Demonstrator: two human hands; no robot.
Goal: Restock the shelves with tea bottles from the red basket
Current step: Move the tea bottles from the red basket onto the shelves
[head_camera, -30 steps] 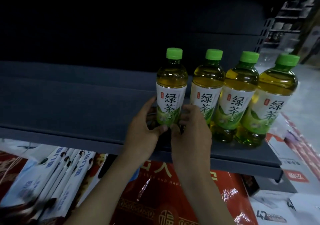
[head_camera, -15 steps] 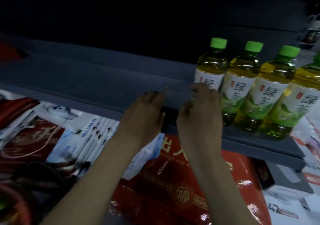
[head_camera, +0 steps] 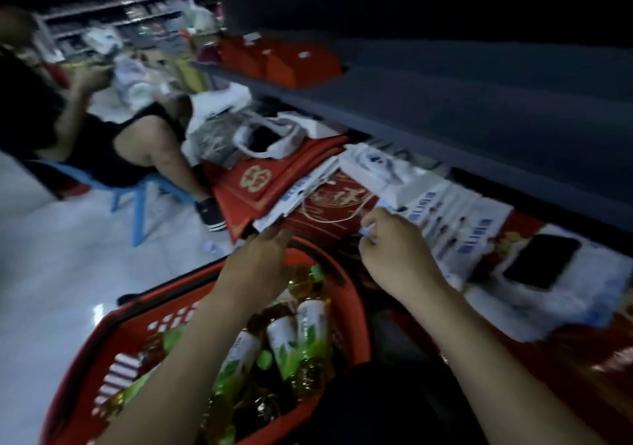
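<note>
The red basket [head_camera: 137,328] sits on the floor at the bottom left, holding several green tea bottles [head_camera: 310,335] with white labels and green caps, lying on their sides. My left hand [head_camera: 260,259] hovers over the basket's far rim with its fingers stretched out and nothing in it. My right hand [head_camera: 394,246] is to the right of the basket, above the low display, fingers loosely curled and empty. The grey shelf [head_camera: 445,109] runs across the upper right; the bottles standing on it are out of view.
Red gift boxes [head_camera: 263,184], white bags [head_camera: 445,211] and a dark phone [head_camera: 541,261] lie on the low display under the shelf. A person sits on a blue stool [head_camera: 137,205] at the left, on the white tiled floor [head_camera: 51,273].
Both hands have left the bottle on the shelf and dropped toward the basket. The view swung down and left, so the shelved bottles are gone from sight.
</note>
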